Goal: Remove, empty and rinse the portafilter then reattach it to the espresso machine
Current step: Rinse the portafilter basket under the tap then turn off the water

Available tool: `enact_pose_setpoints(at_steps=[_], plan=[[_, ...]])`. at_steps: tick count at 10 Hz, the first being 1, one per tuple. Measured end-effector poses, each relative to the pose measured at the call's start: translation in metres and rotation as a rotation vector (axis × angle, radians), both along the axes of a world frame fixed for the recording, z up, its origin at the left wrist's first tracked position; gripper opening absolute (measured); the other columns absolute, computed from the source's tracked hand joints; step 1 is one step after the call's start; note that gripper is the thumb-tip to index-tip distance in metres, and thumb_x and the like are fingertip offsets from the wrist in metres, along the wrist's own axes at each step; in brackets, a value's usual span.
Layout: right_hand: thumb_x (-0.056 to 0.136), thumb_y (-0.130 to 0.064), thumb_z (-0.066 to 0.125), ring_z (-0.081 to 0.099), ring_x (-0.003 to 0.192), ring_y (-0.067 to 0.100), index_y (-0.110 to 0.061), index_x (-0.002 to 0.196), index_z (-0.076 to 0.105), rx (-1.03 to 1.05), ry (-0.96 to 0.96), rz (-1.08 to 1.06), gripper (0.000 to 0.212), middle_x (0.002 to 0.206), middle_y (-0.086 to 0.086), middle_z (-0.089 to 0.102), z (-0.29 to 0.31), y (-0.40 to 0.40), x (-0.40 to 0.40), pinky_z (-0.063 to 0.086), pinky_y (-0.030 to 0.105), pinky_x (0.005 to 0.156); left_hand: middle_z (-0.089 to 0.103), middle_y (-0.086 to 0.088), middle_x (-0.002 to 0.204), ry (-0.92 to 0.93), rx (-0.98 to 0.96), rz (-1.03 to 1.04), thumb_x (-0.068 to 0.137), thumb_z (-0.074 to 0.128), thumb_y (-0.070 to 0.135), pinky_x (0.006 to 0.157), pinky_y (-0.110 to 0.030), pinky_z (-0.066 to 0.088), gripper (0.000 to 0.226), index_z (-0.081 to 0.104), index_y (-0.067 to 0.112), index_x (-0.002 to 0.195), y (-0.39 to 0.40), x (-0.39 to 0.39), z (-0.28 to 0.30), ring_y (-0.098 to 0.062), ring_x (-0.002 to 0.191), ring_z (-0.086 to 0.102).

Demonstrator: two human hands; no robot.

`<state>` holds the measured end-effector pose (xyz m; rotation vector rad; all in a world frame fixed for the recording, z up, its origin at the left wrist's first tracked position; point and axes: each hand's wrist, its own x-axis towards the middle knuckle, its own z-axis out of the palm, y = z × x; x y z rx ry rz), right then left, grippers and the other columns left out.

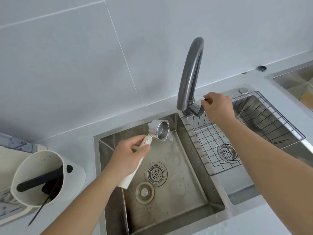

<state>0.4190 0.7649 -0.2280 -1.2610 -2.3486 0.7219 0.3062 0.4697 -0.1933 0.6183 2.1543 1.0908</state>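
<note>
My left hand (130,154) grips the cream handle of the portafilter (158,130) over the left sink basin (189,167). Its metal basket is tilted on its side, mouth toward me, and water spills from its lower rim into the basin. My right hand (218,107) rests on the lever of the grey gooseneck faucet (190,73), fingers curled around the lever's end. No stream from the spout can be made out. The espresso machine is not in view.
A round drain strainer (155,173) and a loose sink plug (144,192) lie on the basin floor. A wire rack (254,116) spans the right basin. A cream knock box (39,177) with a black bar and dark grounds stands left on the counter.
</note>
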Motion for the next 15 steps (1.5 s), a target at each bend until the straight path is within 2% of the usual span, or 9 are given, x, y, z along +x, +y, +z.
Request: enact_pose_setpoints(at_steps=[1,2,3,4,5,7,8,11,15], plan=[[0.093,-0.021,0.061,0.068,0.094,0.033,-0.005,0.114,0.07,0.008,0.006,0.008,0.028,0.1,0.016,0.076,0.0,-0.001,0.0,0.056,0.037,0.083,0.072,0.022,0.096,0.135,-0.024,-0.063,0.089,0.069,0.023,0.063,-0.015,0.047,0.036,0.062,0.056,0.102,-0.004,-0.007,0.004,0.0,0.08,0.068],[0.093,-0.021,0.061,0.068,0.092,0.033,-0.005,0.113,0.07,0.016,0.004,0.008,0.027,0.099,0.017,0.076,0.0,-0.001,0.0,0.057,0.038,0.082,0.071,0.022,0.1,0.234,-0.049,-0.102,0.089,0.068,0.026,0.063,-0.01,0.049,0.035,0.066,0.043,0.12,-0.007,-0.011,0.007,0.003,0.084,0.067],[0.094,-0.021,0.061,0.068,0.093,0.033,-0.005,0.114,0.07,0.02,0.001,0.007,0.028,0.099,0.016,0.076,-0.001,0.0,0.0,0.056,0.037,0.082,0.071,0.017,0.105,0.33,-0.057,-0.146,0.09,0.067,0.028,0.07,-0.021,0.056,0.039,0.064,0.035,0.128,-0.008,-0.013,0.01,-0.003,0.087,0.067],[0.094,-0.022,0.061,0.068,0.093,0.032,-0.006,0.114,0.07,0.016,-0.002,0.007,0.028,0.099,0.016,0.076,-0.002,0.0,0.0,0.057,0.036,0.082,0.07,0.01,0.103,0.42,-0.023,-0.177,0.088,0.068,0.029,0.077,-0.042,0.057,0.039,0.064,0.034,0.127,-0.01,-0.014,0.01,-0.012,0.088,0.066],[0.093,-0.022,0.06,0.067,0.096,0.034,-0.006,0.115,0.07,0.016,-0.005,0.008,0.029,0.1,0.016,0.076,-0.003,0.001,0.0,0.057,0.039,0.084,0.068,0.009,0.106,0.621,-0.032,-0.224,0.089,0.067,0.03,0.076,-0.04,0.055,0.039,0.063,0.029,0.128,-0.012,-0.015,0.009,-0.015,0.092,0.064],[0.094,-0.023,0.06,0.068,0.094,0.033,-0.006,0.115,0.069,0.02,-0.01,0.009,0.029,0.1,0.016,0.076,-0.004,0.001,0.0,0.057,0.037,0.082,0.072,0.005,0.097,1.002,-0.034,-0.296,0.087,0.069,0.027,0.059,-0.026,0.045,0.031,0.066,0.02,0.117,-0.014,-0.017,0.005,-0.023,0.077,0.067],[0.094,-0.022,0.06,0.067,0.094,0.033,-0.006,0.115,0.069,0.02,-0.01,0.008,0.028,0.1,0.016,0.076,-0.005,0.002,0.0,0.057,0.038,0.082,0.073,0.005,0.096,1.078,-0.017,-0.305,0.088,0.055,0.036,0.058,-0.023,0.043,0.035,0.068,0.018,0.115,-0.015,-0.018,0.005,-0.021,0.076,0.067],[0.094,-0.022,0.06,0.067,0.094,0.034,-0.005,0.114,0.069,0.023,-0.009,0.01,0.028,0.099,0.016,0.076,-0.006,0.003,0.001,0.057,0.039,0.084,0.073,0.004,0.098,1.113,0.014,-0.293,0.088,0.054,0.035,0.054,-0.03,0.051,0.034,0.067,0.018,0.114,-0.019,-0.018,0.005,-0.024,0.075,0.069],[0.096,-0.021,0.056,0.065,0.089,0.035,-0.003,0.114,0.067,0.03,-0.052,0.03,0.028,0.097,0.019,0.074,-0.002,0.0,0.001,0.056,0.038,0.074,0.073,0.004,0.098,1.156,0.017,-0.246,0.087,0.06,0.033,0.056,-0.027,0.05,0.032,0.069,0.017,0.114,-0.033,-0.004,0.018,-0.02,0.075,0.066]])
